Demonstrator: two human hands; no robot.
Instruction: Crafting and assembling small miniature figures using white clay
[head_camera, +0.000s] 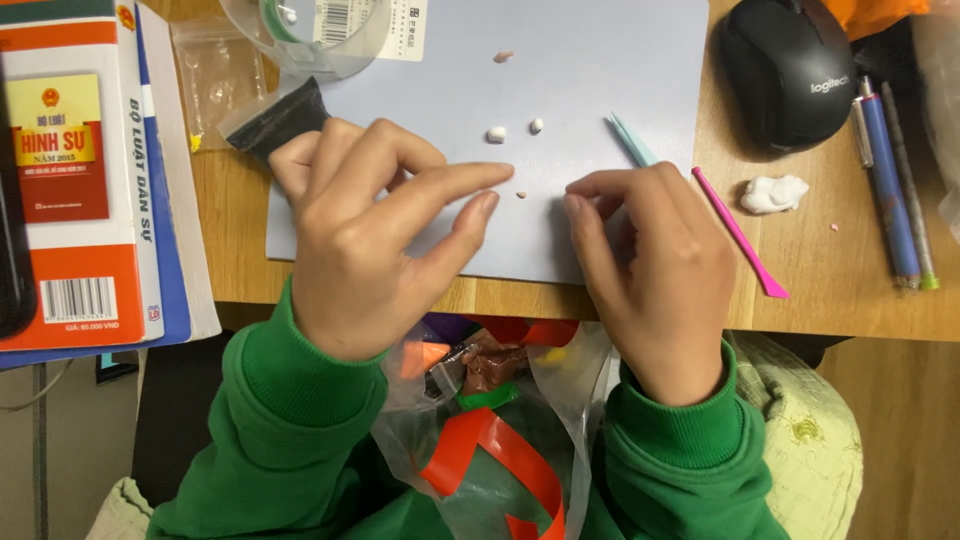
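Note:
Both my hands rest on a pale blue sheet (600, 70) lying on a wooden desk. My left hand (370, 230) has its fingers spread, index finger and thumb reaching toward a tiny pink clay crumb (521, 194). My right hand (650, 270) is curled with its fingertips pressed on the sheet just right of that crumb; whether it pinches anything is hidden. Two small white clay balls (496, 133) (537, 125) and a pink bit (503, 56) lie farther up the sheet. A teal stick (632, 140) pokes out behind my right hand.
A pink modelling tool (740, 235), a white clay lump (774, 193), a black mouse (790, 70) and pens (890, 190) lie right. Books (90, 170) are stacked left. A clear container (310, 35) stands at the back. A plastic bag (490, 430) with coloured clay sits in my lap.

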